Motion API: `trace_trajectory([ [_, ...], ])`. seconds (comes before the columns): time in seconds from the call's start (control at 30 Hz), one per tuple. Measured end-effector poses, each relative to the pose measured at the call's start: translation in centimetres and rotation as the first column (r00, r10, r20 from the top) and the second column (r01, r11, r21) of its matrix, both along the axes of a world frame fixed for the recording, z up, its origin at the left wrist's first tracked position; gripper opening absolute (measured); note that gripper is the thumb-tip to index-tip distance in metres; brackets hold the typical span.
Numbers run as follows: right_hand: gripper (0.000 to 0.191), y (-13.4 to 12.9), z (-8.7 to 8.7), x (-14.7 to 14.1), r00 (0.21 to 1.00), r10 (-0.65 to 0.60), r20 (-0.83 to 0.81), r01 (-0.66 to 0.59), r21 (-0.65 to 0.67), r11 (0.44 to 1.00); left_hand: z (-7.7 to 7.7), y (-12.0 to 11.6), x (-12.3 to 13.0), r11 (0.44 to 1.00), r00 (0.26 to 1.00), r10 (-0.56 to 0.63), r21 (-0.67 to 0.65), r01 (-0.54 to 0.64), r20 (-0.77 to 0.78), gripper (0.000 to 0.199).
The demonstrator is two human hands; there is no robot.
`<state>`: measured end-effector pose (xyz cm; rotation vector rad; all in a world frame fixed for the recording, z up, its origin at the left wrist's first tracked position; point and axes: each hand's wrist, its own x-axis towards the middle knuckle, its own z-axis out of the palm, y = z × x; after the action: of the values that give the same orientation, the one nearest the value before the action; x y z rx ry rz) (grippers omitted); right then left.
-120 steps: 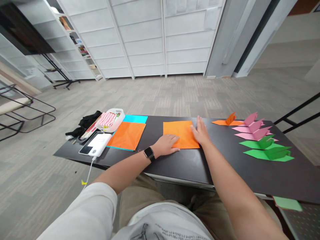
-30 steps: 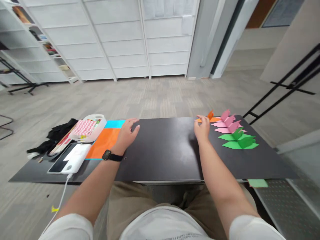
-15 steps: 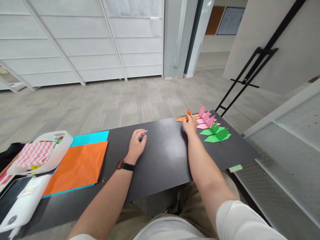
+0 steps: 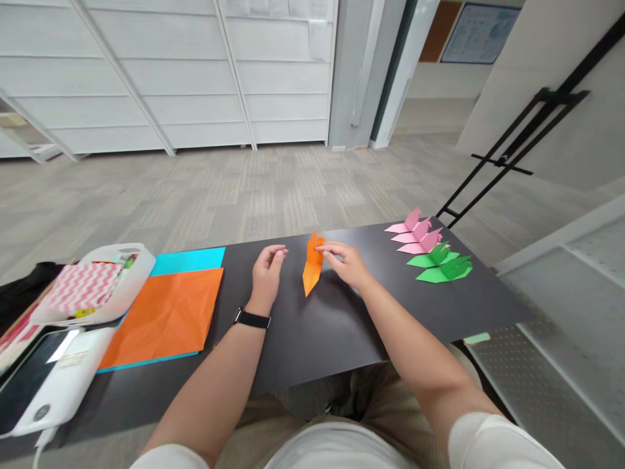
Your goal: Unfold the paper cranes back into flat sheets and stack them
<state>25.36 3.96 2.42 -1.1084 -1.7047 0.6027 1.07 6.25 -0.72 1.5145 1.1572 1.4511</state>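
Note:
Pinched between the thumb and fingers of my right hand (image 4: 346, 262) is an orange folded paper bird (image 4: 312, 266), held up over the middle of the dark table. One pointed end of it hangs down toward me. To its left, my left hand (image 4: 268, 270) is raised with curled fingers, the thumb apart from them and nothing in its grasp; a black watch circles that wrist. At the table's right end, several folded paper birds stand in a row: pink paper birds (image 4: 418, 236) at the back and green paper birds (image 4: 442, 264) in front of them.
Orange paper sheets (image 4: 166, 316) lie over blue sheets (image 4: 193, 259) on the left. Beside them are a white plastic basket (image 4: 141, 273) with a pink zigzag pouch, a white power bank (image 4: 66, 384) with a cable, and a phone (image 4: 24, 371). A black stand (image 4: 493, 156) rises beyond the right end.
My right hand has lifted the orange paper bird from beside the pink ones and brought it left, near my left hand. The view has turned slightly left.

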Motion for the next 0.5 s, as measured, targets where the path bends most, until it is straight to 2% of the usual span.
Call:
trace_trajectory([
  [0.1, 0.026, 0.0, 1.3, -2.8, 0.998, 0.060, -0.023, -0.061, -0.044, 0.997, 0.4, -0.2, 0.1, 0.990, 0.983, -0.142, -0.009, 0.144, 0.113, 0.036],
  [0.2, 0.023, 0.9, 1.7, -4.9, 0.996, 0.068, -0.059, -0.074, -0.103, 0.992, 0.5, -0.3, 0.1, 0.971, 0.948, -0.212, -0.054, 0.231, 0.238, 0.040],
  [0.33, 0.026, 2.0, 0.2, -6.4, 0.973, 0.050, -0.227, -0.099, -0.212, 0.972, 0.0, 0.2, 0.2, 0.985, 0.964, -0.117, -0.095, 0.143, 0.240, 0.033],
  [0.43, 0.028, 2.3, -1.5, -6.2, 0.923, 0.068, -0.380, -0.163, -0.224, 0.961, -0.4, 0.6, 0.2, 0.981, 0.950, -0.110, -0.120, 0.151, 0.292, 0.033],
  [0.5, 0.029, 2.5, -2.5, -5.6, 0.862, 0.017, -0.507, -0.162, -0.242, 0.957, -0.3, 0.7, 0.3, 0.976, 0.932, -0.114, -0.136, 0.170, 0.343, 0.034],
])
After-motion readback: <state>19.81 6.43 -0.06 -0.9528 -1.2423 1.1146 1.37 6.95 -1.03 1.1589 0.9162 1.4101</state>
